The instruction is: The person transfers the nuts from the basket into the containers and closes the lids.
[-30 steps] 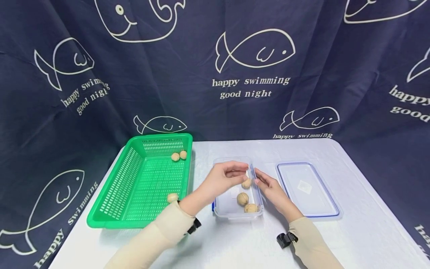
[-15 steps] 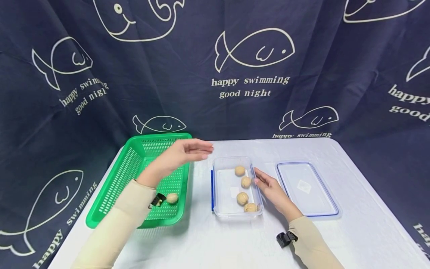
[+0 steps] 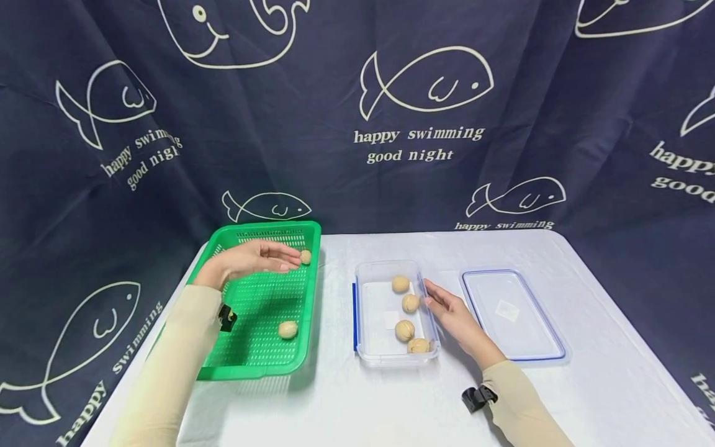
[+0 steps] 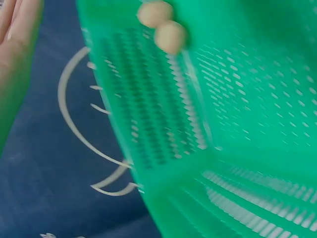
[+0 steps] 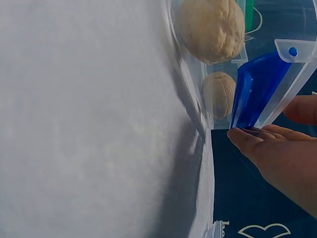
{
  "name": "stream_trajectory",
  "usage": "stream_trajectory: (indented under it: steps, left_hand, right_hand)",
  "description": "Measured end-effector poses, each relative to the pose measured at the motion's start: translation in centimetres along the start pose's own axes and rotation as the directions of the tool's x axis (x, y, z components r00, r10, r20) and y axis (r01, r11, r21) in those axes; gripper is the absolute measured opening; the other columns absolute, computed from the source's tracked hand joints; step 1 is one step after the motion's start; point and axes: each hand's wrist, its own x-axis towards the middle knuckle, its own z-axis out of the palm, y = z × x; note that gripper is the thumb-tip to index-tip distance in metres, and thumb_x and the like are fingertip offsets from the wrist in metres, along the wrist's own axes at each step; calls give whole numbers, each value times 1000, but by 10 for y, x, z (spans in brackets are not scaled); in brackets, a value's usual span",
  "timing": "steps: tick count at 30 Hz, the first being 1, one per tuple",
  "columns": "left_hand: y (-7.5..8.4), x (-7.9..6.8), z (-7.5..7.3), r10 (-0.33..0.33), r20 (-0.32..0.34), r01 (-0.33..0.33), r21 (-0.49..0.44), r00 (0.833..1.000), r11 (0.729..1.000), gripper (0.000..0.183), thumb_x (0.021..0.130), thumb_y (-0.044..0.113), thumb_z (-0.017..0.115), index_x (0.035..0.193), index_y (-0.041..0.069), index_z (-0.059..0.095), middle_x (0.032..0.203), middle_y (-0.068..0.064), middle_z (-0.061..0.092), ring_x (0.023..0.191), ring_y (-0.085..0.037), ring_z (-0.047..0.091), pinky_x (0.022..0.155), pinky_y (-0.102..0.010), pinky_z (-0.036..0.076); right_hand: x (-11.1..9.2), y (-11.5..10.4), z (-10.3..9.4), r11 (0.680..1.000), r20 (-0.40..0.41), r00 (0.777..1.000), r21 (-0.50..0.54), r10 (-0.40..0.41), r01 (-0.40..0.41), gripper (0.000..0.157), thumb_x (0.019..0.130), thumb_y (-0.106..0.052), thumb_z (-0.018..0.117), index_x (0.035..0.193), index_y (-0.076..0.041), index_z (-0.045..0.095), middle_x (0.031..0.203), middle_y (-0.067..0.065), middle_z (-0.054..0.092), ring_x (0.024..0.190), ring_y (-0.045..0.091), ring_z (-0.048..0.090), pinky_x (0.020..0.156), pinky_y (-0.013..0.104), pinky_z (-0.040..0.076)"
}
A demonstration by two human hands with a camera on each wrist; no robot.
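My left hand [image 3: 259, 257] hovers over the green basket [image 3: 314, 298], fingers extended toward a walnut [image 3: 305, 257] in the far right corner. The left wrist view shows a second walnut [image 4: 154, 14] touching that one; in the head view the hand hides it. Another walnut [image 3: 287, 329] lies near the basket's front right. My right hand [image 3: 455, 316] rests against the right side of a clear plastic box [image 3: 371, 357], its fairly straight fingers touching the blue latch [image 5: 262, 89] hanging there. Inside the box are several walnuts [image 3: 404, 330], in a rough line along the right.
A clear lid with a blue seal [image 3: 516, 335] lies flat on the white-covered table [image 3: 357, 403], right of the box. A second blue latch [image 3: 354, 316] hangs on the box's left side. Behind the table hangs a dark blue fish-print curtain [image 3: 313, 155].
My left hand has moved left from above the box to the basket. A walnut now shows at the box's far end, where the hand was. My right hand has stayed put.
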Motion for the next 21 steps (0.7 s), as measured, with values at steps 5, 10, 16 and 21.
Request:
stream_trajectory:
  steps: [5, 10, 16, 21]
  left_hand:
    - [-18, -1, -5, -78, 120, 75, 34, 990, 997, 49, 90, 4, 66, 135, -6, 50, 131, -18, 57, 123, -32, 54, 106, -50, 38]
    - [-31, 1, -1, -170, 222, 163, 50, 960, 985, 50, 90, 0, 64, 134, -14, 45, 133, -30, 51, 124, -33, 52, 104, -44, 42]
    - [-40, 6, 7, -275, 290, 258, 95, 917, 961, 50, 89, -2, 65, 131, -18, 44, 131, -30, 52, 121, -31, 55, 99, -33, 47]
    - [-46, 8, 12, -348, 301, 322, 133, 888, 937, 44, 88, -2, 66, 128, -15, 51, 123, -23, 61, 111, -21, 61, 96, -31, 49]
  right_hand:
    - [0, 1, 0, 1000, 4, 1000, 2, -1, 1, 53, 103, -15, 46, 150, 0, 27, 153, 20, 27, 141, 36, 26, 115, 45, 21]
    - [0, 0, 0, 1000, 1, 1000, 1, -1, 1, 53, 102, -15, 46, 150, 0, 28, 153, 20, 27, 141, 35, 25, 115, 45, 20]
    - [0, -1, 0, 1000, 3, 1000, 8, -4, 4, 53, 102, -16, 46, 150, 0, 27, 153, 21, 27, 141, 36, 25, 115, 45, 19]
    - [-1, -2, 0, 1000, 6, 1000, 6, -8, 8, 53, 103, -16, 46, 149, 1, 28, 153, 21, 26, 141, 36, 25, 115, 44, 19]
